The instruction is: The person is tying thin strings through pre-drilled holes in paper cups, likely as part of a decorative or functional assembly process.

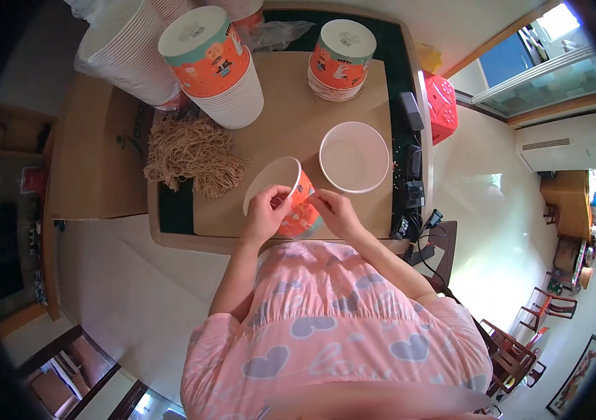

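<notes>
A paper tub (301, 218) with an orange printed side and white inside is tilted in front of me at the table's near edge. My left hand (266, 213) is closed on its rim, fingers at the mouth. My right hand (340, 214) is pinched against the tub's printed side; whatever sits between those fingertips is too small to make out. Just beyond my right hand, a second tub (354, 158) stands upright, its white inside facing up. To the left of the held tub lies a tangled bundle of tan twine (196, 155).
Upside-down stacks of tubs (222, 77) rise at the far left, beside plastic-wrapped ones (124, 56). A shorter stack (343, 63) has twine round its base. Black adapters and cords (413, 196) line the right edge. A cardboard box (98, 154) stands left, a red stool (440, 108) right.
</notes>
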The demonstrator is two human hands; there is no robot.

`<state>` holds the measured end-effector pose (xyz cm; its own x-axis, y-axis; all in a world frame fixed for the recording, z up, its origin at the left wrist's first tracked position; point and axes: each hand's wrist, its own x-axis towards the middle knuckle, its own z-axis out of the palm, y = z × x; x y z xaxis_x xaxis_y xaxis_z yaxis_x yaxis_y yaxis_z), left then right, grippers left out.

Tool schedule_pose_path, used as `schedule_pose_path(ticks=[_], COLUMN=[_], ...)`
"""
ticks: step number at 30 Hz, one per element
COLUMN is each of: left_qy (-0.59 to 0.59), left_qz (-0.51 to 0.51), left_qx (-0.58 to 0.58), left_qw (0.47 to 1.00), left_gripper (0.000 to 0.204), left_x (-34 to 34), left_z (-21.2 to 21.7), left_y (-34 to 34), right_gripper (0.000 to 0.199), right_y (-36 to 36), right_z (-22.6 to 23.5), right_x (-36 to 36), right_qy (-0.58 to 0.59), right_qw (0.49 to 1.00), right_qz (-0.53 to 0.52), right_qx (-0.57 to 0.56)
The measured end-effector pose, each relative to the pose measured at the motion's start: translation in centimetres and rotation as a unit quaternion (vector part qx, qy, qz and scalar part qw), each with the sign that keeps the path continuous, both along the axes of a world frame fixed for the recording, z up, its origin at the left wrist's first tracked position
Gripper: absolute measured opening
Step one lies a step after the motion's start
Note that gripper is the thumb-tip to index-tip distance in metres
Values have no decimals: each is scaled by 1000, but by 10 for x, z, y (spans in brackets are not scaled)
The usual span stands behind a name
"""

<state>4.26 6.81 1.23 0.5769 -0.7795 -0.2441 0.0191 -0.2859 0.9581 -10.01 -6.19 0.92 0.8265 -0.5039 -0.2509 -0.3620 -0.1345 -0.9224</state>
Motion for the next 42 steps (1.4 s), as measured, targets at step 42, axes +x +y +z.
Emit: schedule_pose_path(ticks=[42], left_qy=[-297], left_qz=[-149], left_qx=[33], left_qw=[943], left_gripper=[13], left_x=[-26], left_z=[-31], left_y=[-21], right_gripper=[19], right_y=[-26], right_z=[-39], right_x=[-8], right_qy=[62], right_qw=[989], right_qz=[126], right_qx=[-38])
